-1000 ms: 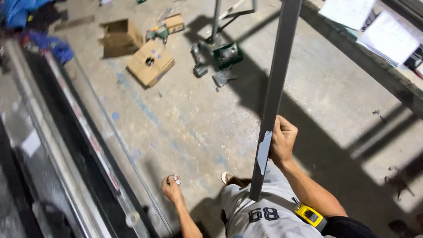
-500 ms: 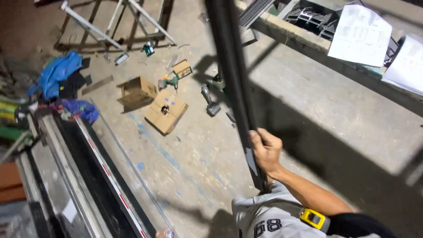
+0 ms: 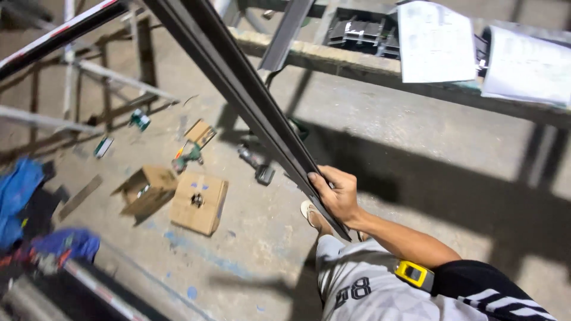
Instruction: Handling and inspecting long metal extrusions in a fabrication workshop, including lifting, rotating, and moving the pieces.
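One hand in view: the right hand (image 3: pixel 336 193), near centre, fingers wrapped shut around the lower part of a long dark metal profile (image 3: pixel 238 89).
Left hand: out of the picture, so its grip cannot be told.
Profile's place: it runs slantwise from the far upper left down to the right hand, its lower end just past the palm, near a sandalled foot (image 3: pixel 312 215) on the floor.
Why held so: a grip low on the bar, with the length leaning up and away, seems to let the hand steer the long piece while most of it stands off the person's body.
Tape measure: a yellow one (image 3: pixel 414 274) clipped at the waist, near right, within reach of the holding arm.
Floor clutter: two cardboard boxes (image 3: pixel 199 202) left of centre, a green power drill (image 3: pixel 187 157) just beyond them, blue cloth (image 3: pixel 21 190) at the far left edge.
Bench edge: a workbench (image 3: pixel 369 71) crosses the far right, white paper sheets (image 3: pixel 434 41) hanging over its front.
Open room: bare concrete floor (image 3: pixel 428 137) lies between hand and bench, in shadow; leftward the boxes and tools crowd the ground.
Overhead: more metal bars and a frame (image 3: pixel 77 65) stand at far left, close to the profile's upper run.
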